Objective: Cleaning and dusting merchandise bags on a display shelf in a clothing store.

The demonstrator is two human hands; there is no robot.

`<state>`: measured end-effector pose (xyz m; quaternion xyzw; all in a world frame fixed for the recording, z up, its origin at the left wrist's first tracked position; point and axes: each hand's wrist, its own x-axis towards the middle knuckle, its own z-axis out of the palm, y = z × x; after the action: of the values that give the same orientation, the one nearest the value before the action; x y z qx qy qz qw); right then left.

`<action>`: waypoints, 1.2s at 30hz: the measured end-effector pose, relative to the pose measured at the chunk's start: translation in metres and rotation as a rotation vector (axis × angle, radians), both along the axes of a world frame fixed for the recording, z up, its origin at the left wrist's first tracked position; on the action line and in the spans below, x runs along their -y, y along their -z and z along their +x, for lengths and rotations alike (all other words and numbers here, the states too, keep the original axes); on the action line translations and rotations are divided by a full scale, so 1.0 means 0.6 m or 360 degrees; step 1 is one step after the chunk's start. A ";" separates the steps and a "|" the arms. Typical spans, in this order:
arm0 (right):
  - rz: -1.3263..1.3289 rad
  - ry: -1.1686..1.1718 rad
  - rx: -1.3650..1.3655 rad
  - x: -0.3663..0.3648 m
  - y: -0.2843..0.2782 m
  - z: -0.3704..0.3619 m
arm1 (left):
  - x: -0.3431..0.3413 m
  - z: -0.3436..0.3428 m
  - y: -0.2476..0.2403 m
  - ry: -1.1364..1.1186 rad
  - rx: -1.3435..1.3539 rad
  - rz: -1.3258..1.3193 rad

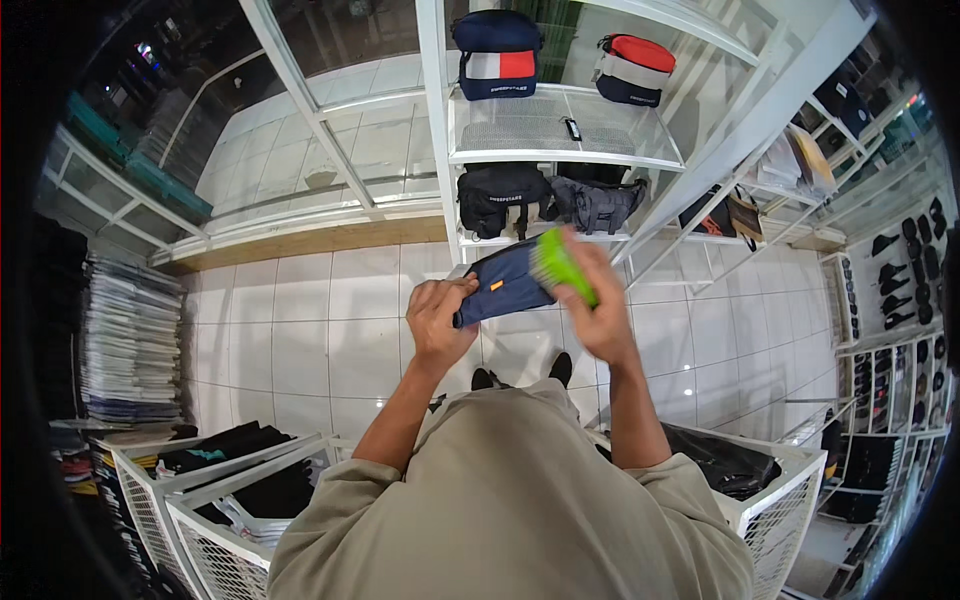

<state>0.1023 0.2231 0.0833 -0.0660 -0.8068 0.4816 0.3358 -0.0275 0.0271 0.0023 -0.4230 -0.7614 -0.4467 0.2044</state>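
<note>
In front of me I hold up a dark blue fabric pouch or small bag (505, 285) with a small orange tag on its side. My left hand (442, 318) grips its left end, thumb over the near edge. My right hand (598, 305) is wrapped round a bright green brush (563, 268), slightly blurred. The bristle side of the brush faces the pouch and overlaps its right end; whether the bristles touch the fabric I cannot tell.
Ahead stands a white metal rack (565, 158) with a navy, white and red bag (497, 55), a red-topped bag (636, 70) and darker bags below. Stacked packaged clothes (130, 340) rise at left. White mesh bins (225, 545) flank me; accessories (905, 265) hang at right.
</note>
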 end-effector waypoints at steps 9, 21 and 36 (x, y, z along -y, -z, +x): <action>0.0285 0.0086 -0.0012 -0.032 -0.006 0.019 | -0.009 0.018 -0.030 0.0000 0.0162 0.0070; 0.0854 -0.0249 0.0284 -0.017 -0.048 0.028 | -0.038 0.010 -0.035 -0.0016 0.0075 -0.0410; 0.0766 -0.0208 0.0326 -0.047 0.030 0.009 | -0.038 -0.008 -0.025 -0.0117 -0.0067 -0.0444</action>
<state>0.1080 0.2511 0.0656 0.0197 -0.9303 0.2876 0.2267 -0.0321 0.0496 0.0170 -0.4284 -0.8267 -0.3196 0.1757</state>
